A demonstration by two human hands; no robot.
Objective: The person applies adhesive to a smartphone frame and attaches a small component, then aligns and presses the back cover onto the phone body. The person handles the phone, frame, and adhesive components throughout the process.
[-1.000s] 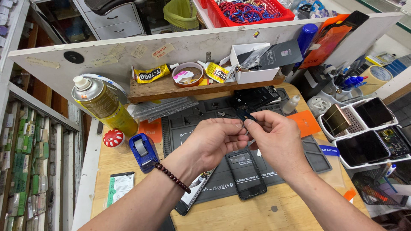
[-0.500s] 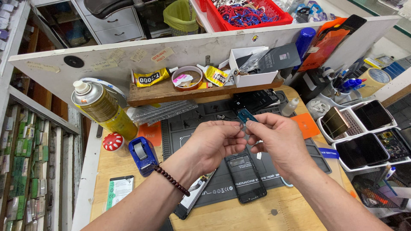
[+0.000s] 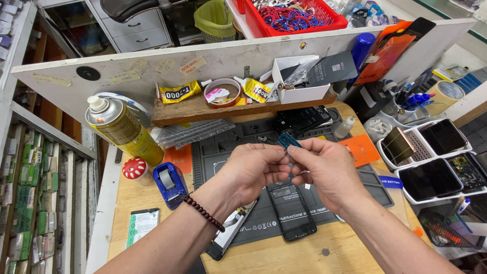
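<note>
i see my left hand (image 3: 256, 170) and right hand (image 3: 324, 170) pinching a small teal flat part (image 3: 289, 140) between fingertips, half hidden, above the dark opened phone (image 3: 292, 210) at 6 o'clock.

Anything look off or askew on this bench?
Mostly normal clutter. One oddity: a phone under the left hand's wrist hangs past the table front edge. The opened phone lies flat on the mat. No spills.
</note>
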